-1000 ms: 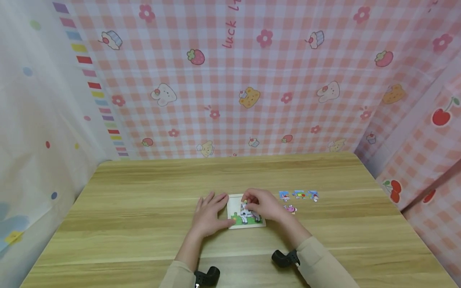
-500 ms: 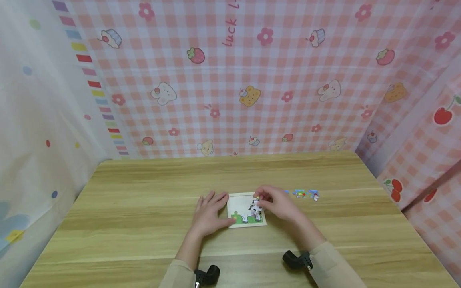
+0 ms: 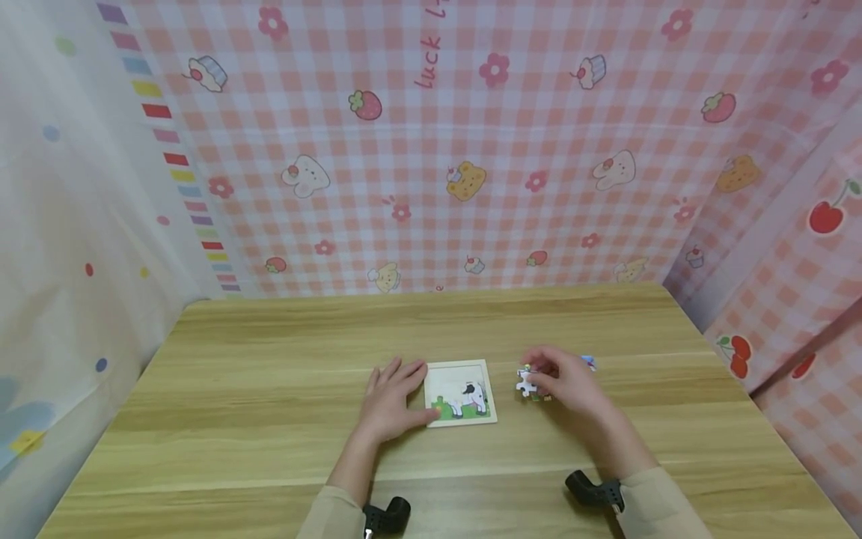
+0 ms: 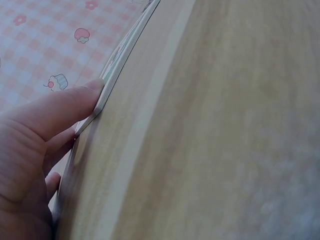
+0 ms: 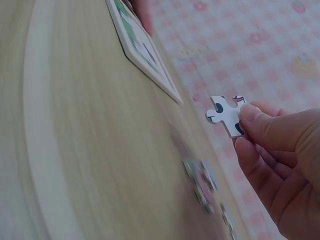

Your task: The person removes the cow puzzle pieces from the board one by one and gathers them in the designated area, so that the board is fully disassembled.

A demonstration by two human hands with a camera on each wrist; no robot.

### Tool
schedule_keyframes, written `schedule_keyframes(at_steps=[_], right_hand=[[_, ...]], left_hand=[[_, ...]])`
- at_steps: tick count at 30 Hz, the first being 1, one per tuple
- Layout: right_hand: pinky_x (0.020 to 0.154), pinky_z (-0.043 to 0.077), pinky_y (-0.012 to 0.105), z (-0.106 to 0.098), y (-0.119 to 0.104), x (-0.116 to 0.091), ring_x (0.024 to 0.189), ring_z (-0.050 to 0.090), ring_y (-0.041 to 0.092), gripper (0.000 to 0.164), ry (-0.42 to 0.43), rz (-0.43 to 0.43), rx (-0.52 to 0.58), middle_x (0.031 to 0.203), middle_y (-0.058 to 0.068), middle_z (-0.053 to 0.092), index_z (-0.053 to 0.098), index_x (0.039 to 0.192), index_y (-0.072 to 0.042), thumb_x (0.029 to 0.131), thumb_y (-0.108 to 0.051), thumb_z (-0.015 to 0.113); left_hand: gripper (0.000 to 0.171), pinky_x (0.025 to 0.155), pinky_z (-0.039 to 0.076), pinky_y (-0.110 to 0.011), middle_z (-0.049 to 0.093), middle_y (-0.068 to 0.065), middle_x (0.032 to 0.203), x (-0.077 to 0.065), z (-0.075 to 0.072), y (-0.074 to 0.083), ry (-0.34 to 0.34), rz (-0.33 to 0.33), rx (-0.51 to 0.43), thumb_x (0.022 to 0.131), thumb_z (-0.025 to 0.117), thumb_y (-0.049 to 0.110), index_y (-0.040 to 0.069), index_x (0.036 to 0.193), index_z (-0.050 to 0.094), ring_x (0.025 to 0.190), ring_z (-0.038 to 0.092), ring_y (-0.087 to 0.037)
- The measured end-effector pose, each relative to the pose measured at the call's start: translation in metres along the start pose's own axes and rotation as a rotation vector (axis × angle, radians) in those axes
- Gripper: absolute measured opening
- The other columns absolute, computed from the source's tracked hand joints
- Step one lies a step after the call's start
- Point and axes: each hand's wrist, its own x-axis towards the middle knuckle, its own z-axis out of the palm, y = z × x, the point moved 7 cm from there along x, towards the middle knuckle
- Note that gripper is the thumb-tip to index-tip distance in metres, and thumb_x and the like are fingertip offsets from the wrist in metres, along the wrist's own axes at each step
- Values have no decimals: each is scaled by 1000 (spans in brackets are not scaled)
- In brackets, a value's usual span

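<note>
A shallow puzzle tray [image 3: 490,400] lies flat on the table, with cow-and-grass pieces along its lower part and bare board above. My left hand [image 3: 390,404] rests at the tray's left side, fingers spread and fairly straight. Its thumb [image 4: 75,102] presses the near left corner. To the right of the tray, my right hand [image 3: 566,380] pinches a white and black puzzle piece [image 5: 227,116] between thumb and fingertips, raised above the table. Beneath that hand lie loose puzzle pieces [image 5: 201,184], partly hidden in the head view.
Another loose blue puzzle piece [image 3: 589,362] shows past the right hand. The wooden table [image 3: 269,434] ends at a pink checked cloth [image 3: 431,224] behind, with cloth hanging on both sides. Black wrist-camera mounts stick out from both sleeves.
My right hand has moved right, carrying the white and black puzzle piece off the tray toward the loose pieces. The left hand has stayed at the tray's edge.
</note>
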Motion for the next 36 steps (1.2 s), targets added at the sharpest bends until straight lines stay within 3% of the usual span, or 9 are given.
schedule_keyframes(at_steps=[9,17,25,30,36], right_hand=[[65,50,23,-32,16,-18,75,58,11,18,94,3,-30,85,8,64,66,104,5,86,6,71],[63,50,23,-49,30,-30,76,56,11,17,91,37,-105,85,5,62,66,104,2,88,3,71],[59,52,25,-48,42,-31,73,56,11,16,47,45,-89,83,5,62,66,104,3,88,3,70],[66,52,25,-45,48,-30,80,58,14,18,36,74,-151,88,2,64,69,107,-1,89,-1,71],[71,50,25,-45,48,-28,82,58,15,18,54,46,-195,88,0,64,70,106,-2,88,-1,72]], left_hand=[[81,117,3,-61,43,-6,153,-1,0,0,-5,9,-12,81,76,48,9,147,49,147,20,-38],[81,116,4,-62,44,-8,152,0,0,1,8,15,-23,80,77,46,7,146,50,146,22,-40],[82,116,5,-62,44,-8,152,0,0,0,15,10,-23,80,78,46,6,145,50,146,22,-40],[82,116,5,-62,44,-8,152,0,0,0,17,12,-16,80,78,46,6,145,50,146,23,-40],[81,116,5,-62,44,-8,152,0,-2,2,17,14,-27,80,78,45,6,145,50,146,23,-40]])
